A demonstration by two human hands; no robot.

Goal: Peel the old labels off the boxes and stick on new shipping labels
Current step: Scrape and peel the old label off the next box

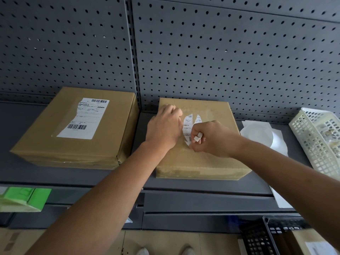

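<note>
A grey pegboard (220, 52) backs a dark grey metal shelf (110, 177). At the shelf's right end sits a white plastic basket (316, 144) holding small items. Lower down, a green box (24, 199) lies at the left and a black mesh crate (261, 238) at the right, with white shoe tips (142, 252) between them.

On the left cardboard box (36, 144), toward the left end of the shelf (18, 126), a white shipping label (83, 118) carries two barcodes and lines of small print, none legible. The torn label (187, 124) on the right cardboard box (211, 162) shows fine print and a barcode scrap, also unreadable.
</note>
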